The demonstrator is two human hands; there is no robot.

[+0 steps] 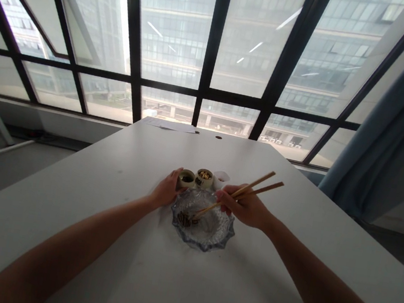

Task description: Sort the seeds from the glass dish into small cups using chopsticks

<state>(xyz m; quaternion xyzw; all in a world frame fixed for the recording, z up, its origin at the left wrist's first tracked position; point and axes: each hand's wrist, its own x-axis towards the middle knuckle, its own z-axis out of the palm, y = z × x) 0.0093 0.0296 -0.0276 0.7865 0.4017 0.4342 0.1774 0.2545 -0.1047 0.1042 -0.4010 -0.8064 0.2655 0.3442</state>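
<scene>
The right hand [245, 208] is closing around a pair of chopsticks [207, 209], fingers curled on the upper part of the shafts, the back ends sticking up and away to the right. The tips are reaching down into a glass dish [212, 246] on the white tabletop [124, 266], right at a small heap of dark pieces [185, 218] lying at the dish's left side. The left hand [164, 192] is wrapping its thumb and fingers around a small cup [186, 178] with dark contents, standing just behind the dish rim. Beside it are sitting a cup of yellow beans [204, 177] and a white cup [221, 177].

To my eye, the pinch is going best if the two tips are meeting evenly on one piece rather than crossing, which the spread of the back ends is hinting at. Glass is slippery, so pressing a piece lightly against the dish floor before squeezing is likely helping. The left hand is doing useful work holding the cup steady on the tabletop; tilting it is risking a spill. Whether a piece is already between the tips, I cannot tell.
</scene>
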